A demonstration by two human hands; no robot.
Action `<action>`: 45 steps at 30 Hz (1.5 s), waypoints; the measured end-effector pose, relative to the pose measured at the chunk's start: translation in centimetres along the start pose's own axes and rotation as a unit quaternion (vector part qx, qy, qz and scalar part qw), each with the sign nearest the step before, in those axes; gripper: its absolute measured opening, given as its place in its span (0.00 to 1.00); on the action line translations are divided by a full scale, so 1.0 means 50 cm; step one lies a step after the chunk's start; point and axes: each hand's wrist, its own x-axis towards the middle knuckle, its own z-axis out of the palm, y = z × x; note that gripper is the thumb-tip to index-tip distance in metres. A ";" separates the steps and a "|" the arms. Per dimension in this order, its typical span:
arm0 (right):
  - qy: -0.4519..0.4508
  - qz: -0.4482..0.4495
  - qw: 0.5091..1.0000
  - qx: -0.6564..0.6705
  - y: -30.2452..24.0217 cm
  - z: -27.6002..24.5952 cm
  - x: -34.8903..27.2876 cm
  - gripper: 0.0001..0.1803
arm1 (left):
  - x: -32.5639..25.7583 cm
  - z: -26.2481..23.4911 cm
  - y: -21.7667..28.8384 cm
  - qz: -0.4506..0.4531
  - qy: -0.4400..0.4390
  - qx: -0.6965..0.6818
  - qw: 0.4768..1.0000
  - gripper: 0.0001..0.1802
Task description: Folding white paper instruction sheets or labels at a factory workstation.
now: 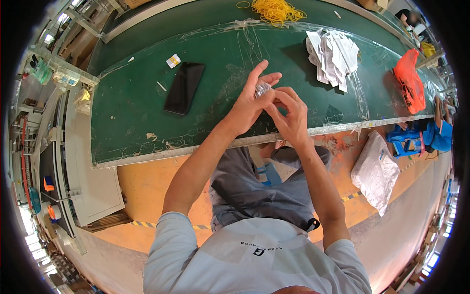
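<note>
Hands are brought together above the green conveyor belt (137, 103), just past its near metal edge. A small clear packet (263, 89) is pinched between the thumb and curled fingers of the left hand (250, 100), whose index finger is stretched upward and away. The right hand (291, 115) is closed loosely, its fingertips touching the same packet from the right side. What the packet contains cannot be told.

A black smartphone (183, 88) is laid face down on the belt, well to the left of the hands, with a small white and yellow object (173, 61) just beyond it. A pile of white packets (333, 56) is seen at the far right, a heap of yellow rubber bands (276, 11) at the far edge, and an orange plastic bag (410, 83) at the belt's right end.
</note>
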 end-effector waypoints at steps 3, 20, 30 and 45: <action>-0.018 0.046 0.997 0.052 0.007 -0.003 0.001 0.16 | 0.000 -0.004 0.009 -0.008 -0.006 -0.091 0.996 0.43; 0.000 0.084 0.996 0.014 0.010 0.013 0.006 0.09 | -0.001 0.004 0.021 -0.045 0.047 -0.181 0.981 0.45; 0.074 -0.104 0.982 -0.137 0.034 0.085 0.066 0.06 | 0.056 0.023 -0.039 0.088 0.330 -0.078 0.937 0.11; 0.147 -0.043 0.986 -0.071 -0.046 0.060 -0.008 0.06 | 0.098 0.029 -0.057 0.099 0.380 -0.203 0.897 0.17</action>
